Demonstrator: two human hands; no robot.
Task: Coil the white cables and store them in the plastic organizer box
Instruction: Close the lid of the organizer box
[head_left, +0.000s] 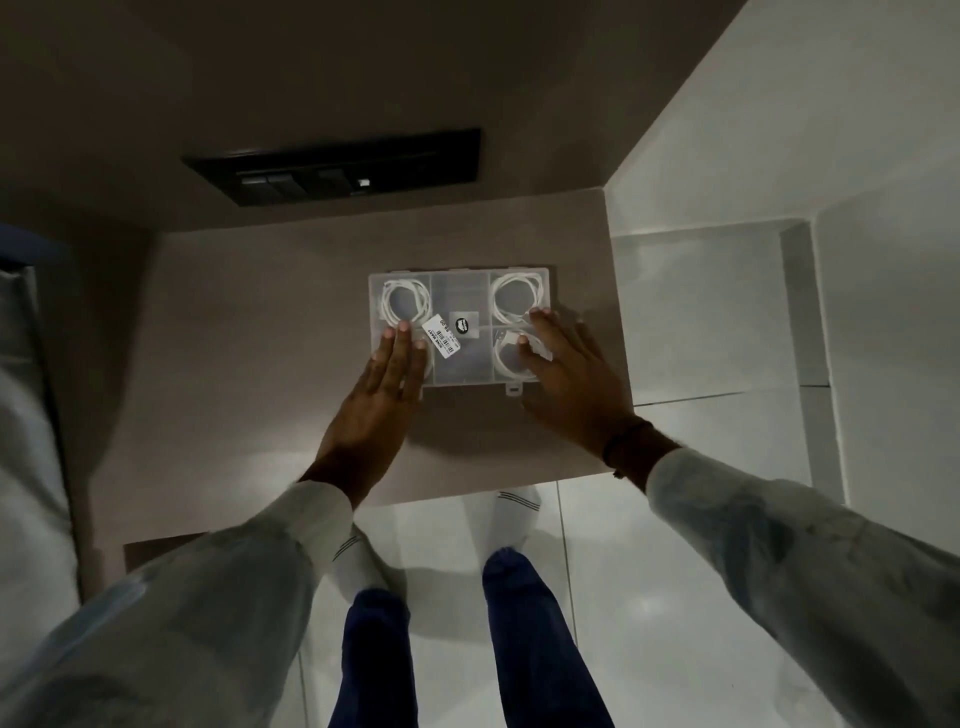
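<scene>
A clear plastic organizer box (460, 283) lies on a grey table with its lid down. Coiled white cables show through the lid: one in the far left compartment (406, 301), one in the far right (518, 297), one in the near right (506, 358). My left hand (387, 387) rests flat on the box's near left corner, fingers together, and hides what lies under it. Over the near right part of the lid my right hand (563, 371) lies flat with fingers spread. Neither hand grips anything.
A white barcode sticker (440, 338) and a small dark label (461, 323) sit on the lid. A closing tab (513, 388) juts from the box's near edge. A black switch panel (337, 166) is on the wall behind. The table's right edge (621, 332) meets white floor tiles.
</scene>
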